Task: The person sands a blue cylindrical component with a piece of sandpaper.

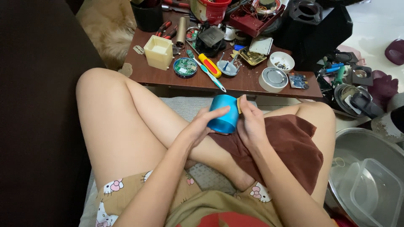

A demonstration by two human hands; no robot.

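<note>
Both hands [227, 124] gripping blue cup [223, 113], brown cloth [290, 143]

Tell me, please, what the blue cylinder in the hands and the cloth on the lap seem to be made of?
Blue cylinder: probably anodised metal, judging by its smooth satin sheen; coated plastic is possible. Brown cloth: soft matte fabric, seemingly towelling, since it drapes in folds.

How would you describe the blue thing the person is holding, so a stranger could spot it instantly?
Start at the cluttered wooden table, then drop to the person's lap. Between the left hand and right hand, above a brown cloth, sits the blue cylinder, the only glossy blue shell there.
</note>
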